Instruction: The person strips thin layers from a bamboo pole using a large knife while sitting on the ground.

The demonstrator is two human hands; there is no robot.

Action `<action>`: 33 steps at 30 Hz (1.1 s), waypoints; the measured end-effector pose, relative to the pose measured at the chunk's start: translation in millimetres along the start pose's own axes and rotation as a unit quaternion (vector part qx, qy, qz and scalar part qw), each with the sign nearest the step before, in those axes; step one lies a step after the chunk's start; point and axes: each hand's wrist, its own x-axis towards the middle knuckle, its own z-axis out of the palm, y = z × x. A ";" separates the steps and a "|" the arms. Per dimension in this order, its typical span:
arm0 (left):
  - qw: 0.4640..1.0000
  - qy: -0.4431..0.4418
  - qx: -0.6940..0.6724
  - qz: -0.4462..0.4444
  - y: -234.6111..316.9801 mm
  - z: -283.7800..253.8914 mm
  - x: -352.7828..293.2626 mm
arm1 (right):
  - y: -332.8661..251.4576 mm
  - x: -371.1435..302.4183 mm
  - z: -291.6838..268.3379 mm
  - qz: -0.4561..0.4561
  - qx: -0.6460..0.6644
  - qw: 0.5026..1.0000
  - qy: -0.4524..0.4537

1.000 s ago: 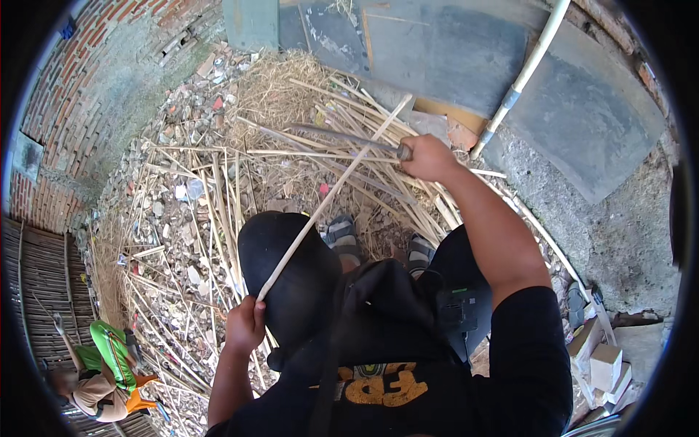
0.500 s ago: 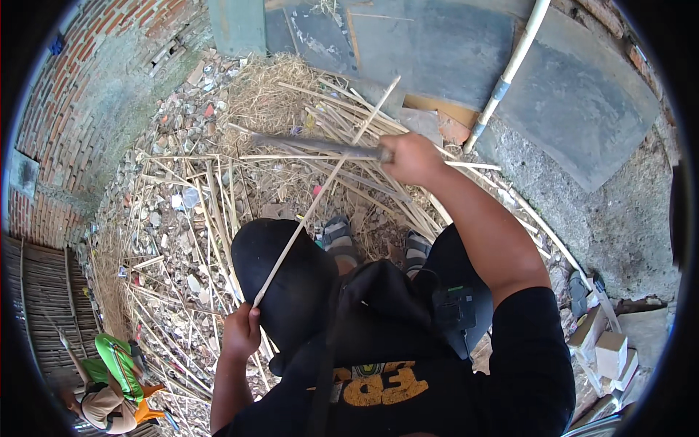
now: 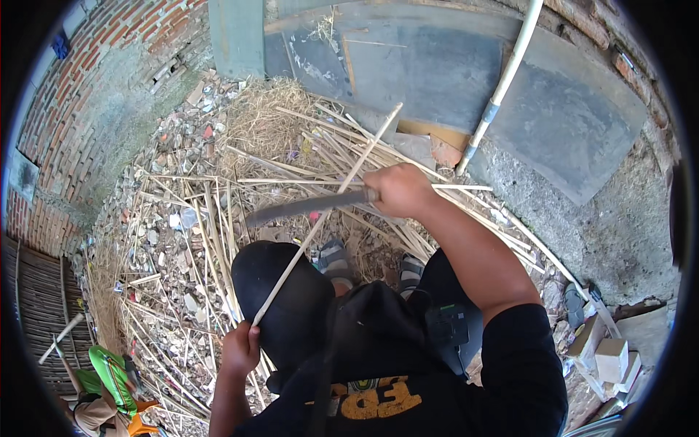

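Black cloth [image 3: 255, 273] covers the left knee [image 3: 266, 269], crossed by a pale stick [image 3: 309, 240] slanting toward one o'clock under a dark blade [image 3: 306, 209]. Right hand [image 3: 400, 189], at two o'clock, fists around the blade; left hand [image 3: 240, 349], at seven, pinches the stick. Weak pinching could let the blade skid kneeward.

Soft, diffuse daylight falls evenly over the grey-brown stony rubble ground [image 3: 155, 237], leaving only faint shadows around the heap of dry tan straw [image 3: 263, 120]. Below that heap, the long dark metal blade [image 3: 302, 209] is slightly smeared by motion, and the black cloth shirt [image 3: 466, 400] loses detail. Left of the heap, the red brick wall [image 3: 91, 95] curves strongly; the view's corners go black.
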 end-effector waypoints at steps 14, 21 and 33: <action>0.999 0.005 -0.028 0.015 -5.8 8.2 -0.1 | 27.9 -1.5 -1.2 0.045 0.020 0.999 -0.006; 1.000 0.003 -0.005 0.011 0.4 -0.1 0.8 | 82.3 -1.1 6.6 0.201 0.068 0.971 0.109; 0.998 0.036 0.049 0.026 -19.3 -3.1 -19.4 | 79.3 2.2 7.9 0.188 0.012 0.981 0.047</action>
